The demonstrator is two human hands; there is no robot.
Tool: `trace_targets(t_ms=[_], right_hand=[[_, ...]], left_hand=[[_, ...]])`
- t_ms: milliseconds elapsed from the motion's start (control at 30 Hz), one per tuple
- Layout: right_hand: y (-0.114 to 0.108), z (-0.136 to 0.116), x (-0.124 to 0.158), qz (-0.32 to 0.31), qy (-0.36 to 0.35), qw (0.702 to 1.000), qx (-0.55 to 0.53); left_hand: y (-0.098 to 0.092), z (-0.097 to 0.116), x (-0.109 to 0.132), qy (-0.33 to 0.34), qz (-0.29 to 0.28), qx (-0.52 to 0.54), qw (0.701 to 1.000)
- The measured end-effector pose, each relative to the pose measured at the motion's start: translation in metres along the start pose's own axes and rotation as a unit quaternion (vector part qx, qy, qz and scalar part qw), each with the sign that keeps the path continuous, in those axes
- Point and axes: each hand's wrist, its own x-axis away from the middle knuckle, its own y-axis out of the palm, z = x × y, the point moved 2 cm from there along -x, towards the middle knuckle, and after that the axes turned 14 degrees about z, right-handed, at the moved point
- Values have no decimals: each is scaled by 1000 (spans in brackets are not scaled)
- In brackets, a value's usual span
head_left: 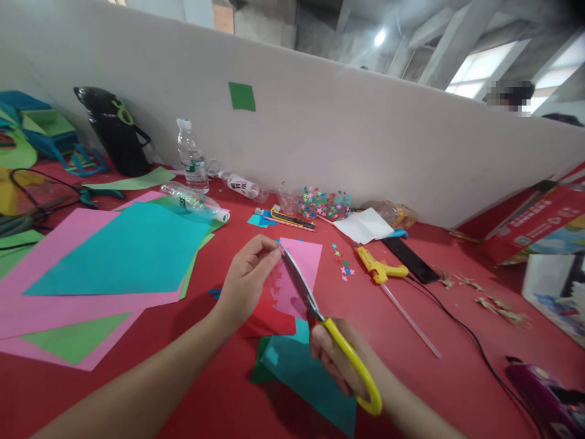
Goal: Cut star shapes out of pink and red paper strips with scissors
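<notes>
My right hand (336, 353) grips a pair of scissors (304, 289) with yellow handles, the blades pointing up and to the left. My left hand (249, 274) is closed in a pinch at the scissors' tips. What its thumb and forefinger hold is too small to make out; a hint of pink shows there. Beneath the blades lies a pink sheet of paper (308, 259), its left side partly hidden by my left hand. A red sheet (269, 320) lies under it, and a teal sheet (315, 366) is nearer to me, partly covered by my right hand.
Large coloured sheets (123, 250) are stacked at left, with an empty plastic bottle (192, 201) on them. A water bottle (192, 158) and black flask (114, 134) stand behind. Small paper stars (342, 262), a yellow glue gun (379, 265) with its cord and a phone (411, 259) lie right.
</notes>
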Motion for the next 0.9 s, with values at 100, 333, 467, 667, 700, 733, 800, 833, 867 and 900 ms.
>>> trace_targets(t_ms=[100, 333, 467, 667, 700, 733, 800, 833, 867, 900], right_hand=[[0, 4, -2, -5, -15, 1000, -18], [-4, 6, -5, 24, 1, 1000, 8], [-6, 0, -3, 31, 14, 999, 23], [-5, 3, -3, 28, 8, 999, 17], [-5, 4, -2, 27, 9, 999, 15], [-5, 5, -2, 28, 10, 999, 13], [-4, 6, -2, 35, 20, 999, 10], [-3, 6, -2, 36, 25, 999, 8], [-2, 6, -2, 37, 29, 999, 4], [-2, 5, -3, 35, 32, 999, 0]], left_hand=[[0, 1, 0, 3, -8, -12, 1000], [0, 5, -2, -4, -17, -23, 1000], [-1, 6, -2, 5, -20, -20, 1000], [-2, 9, -2, 19, -18, -24, 999], [-2, 9, -2, 22, -16, -25, 999], [-2, 9, -2, 25, -14, -24, 999], [-1, 8, -1, 28, -12, -21, 999], [-1, 8, -1, 28, -11, -19, 999], [-1, 8, -1, 26, -10, -18, 999], [-1, 8, 0, 23, -8, -17, 1000]])
